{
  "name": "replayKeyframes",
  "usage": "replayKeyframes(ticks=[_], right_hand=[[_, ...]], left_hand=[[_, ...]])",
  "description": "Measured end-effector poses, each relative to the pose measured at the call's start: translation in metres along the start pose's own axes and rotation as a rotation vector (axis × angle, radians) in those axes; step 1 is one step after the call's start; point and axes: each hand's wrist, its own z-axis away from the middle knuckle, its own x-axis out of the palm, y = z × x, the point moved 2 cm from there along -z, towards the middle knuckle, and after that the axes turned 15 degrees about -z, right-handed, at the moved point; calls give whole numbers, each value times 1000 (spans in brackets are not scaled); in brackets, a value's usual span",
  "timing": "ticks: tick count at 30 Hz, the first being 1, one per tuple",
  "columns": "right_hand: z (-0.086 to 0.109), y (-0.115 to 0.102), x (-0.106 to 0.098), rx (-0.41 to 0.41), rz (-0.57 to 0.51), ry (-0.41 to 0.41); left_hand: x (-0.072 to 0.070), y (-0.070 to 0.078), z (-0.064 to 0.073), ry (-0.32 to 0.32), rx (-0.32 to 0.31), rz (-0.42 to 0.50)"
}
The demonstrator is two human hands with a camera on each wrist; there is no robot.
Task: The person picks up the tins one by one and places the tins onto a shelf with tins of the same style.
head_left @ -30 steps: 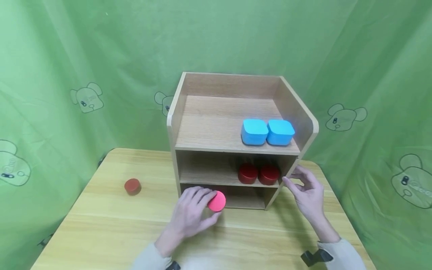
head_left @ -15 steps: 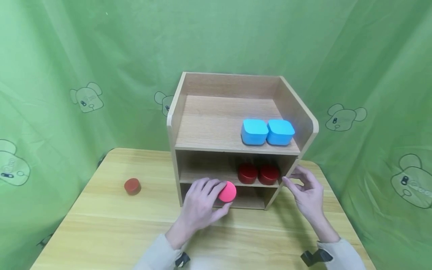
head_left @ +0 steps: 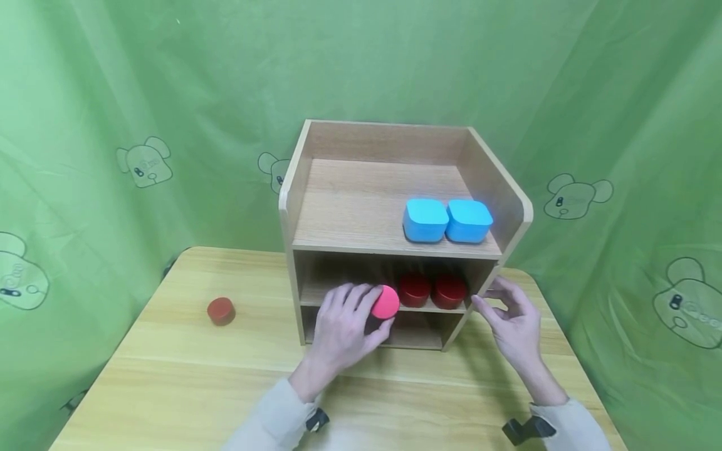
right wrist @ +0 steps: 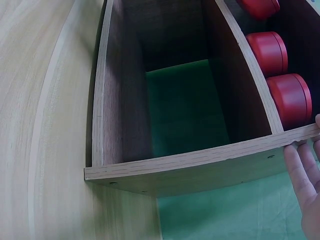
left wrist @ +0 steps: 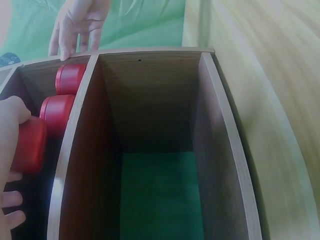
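My left hand point(head_left: 344, 326) grips a round red tin point(head_left: 386, 302) between thumb and fingers, at the front of the middle shelf point(head_left: 327, 293). Right of it, two more red tins, a nearer one point(head_left: 414, 290) and an outer one point(head_left: 449, 292), stand side by side on that shelf. In the left wrist view the held tin point(left wrist: 30, 145) lines up beside the other two. My right hand point(head_left: 513, 319) touches the front edge of the wooden shelf unit's right side panel point(head_left: 510, 216), thumb at the edge and fingers along the outer face.
Two blue rounded boxes, a left one point(head_left: 425, 220) and a right one point(head_left: 469, 222), sit on the unit's top. Another red tin point(head_left: 221, 311) lies on the wooden table point(head_left: 169, 376) at the left. A green curtain point(head_left: 225, 75) hangs behind.
My left hand has carried the red tin up and to the right, from before the lower compartment to the middle shelf. The right hand has stayed at the side panel.
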Motion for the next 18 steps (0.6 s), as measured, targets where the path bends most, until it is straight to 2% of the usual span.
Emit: replayKeyframes(ticks=[7,18], right_hand=[[0,0,-1,-3,19,-6],[0,0,-1,-3,24,-4]], left_hand=[[8,3,-4,8,-64,-35],[17,7,-1,-1,-86,-61]])
